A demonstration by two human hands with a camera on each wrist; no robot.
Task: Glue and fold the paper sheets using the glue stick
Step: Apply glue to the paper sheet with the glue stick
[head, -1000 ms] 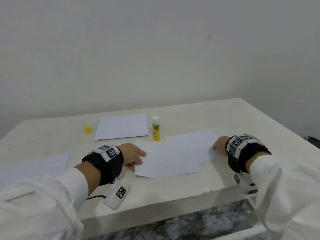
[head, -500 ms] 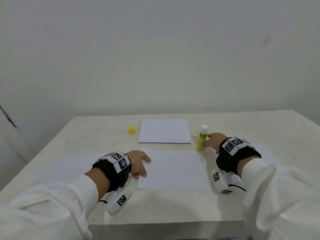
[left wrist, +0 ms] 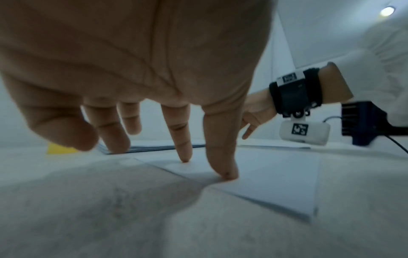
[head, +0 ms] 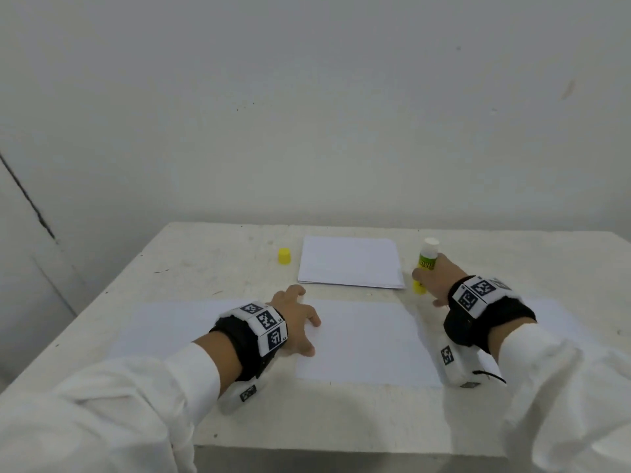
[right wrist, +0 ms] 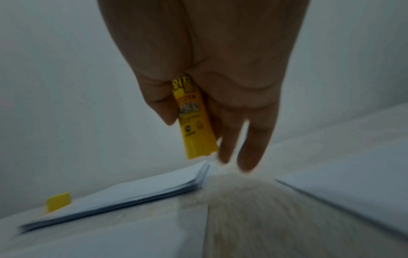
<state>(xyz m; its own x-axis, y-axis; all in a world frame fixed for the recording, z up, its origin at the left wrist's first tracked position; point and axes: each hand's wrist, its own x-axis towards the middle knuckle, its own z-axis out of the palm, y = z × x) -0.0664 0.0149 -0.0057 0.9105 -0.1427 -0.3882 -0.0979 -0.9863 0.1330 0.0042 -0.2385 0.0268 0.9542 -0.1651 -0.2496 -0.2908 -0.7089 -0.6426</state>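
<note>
Glue stick [head: 424, 265] stands upright at two o'clock from the sheet [head: 368, 339], grasped by the right hand [head: 435, 279]. Left hand [head: 294, 322], fingers [left wrist: 222, 164] spread, pins the sheet's nine-o'clock edge on the surface [head: 205, 268].

No legible text: blurred print on the glue stick [right wrist: 191, 113], coded squares on wristbands [head: 265, 325].

Upright yellow glue stick [head: 424, 268], white tip uncapped; flat white sheet [head: 367, 343] nearby; paper stack [head: 350, 262] behind
</note>
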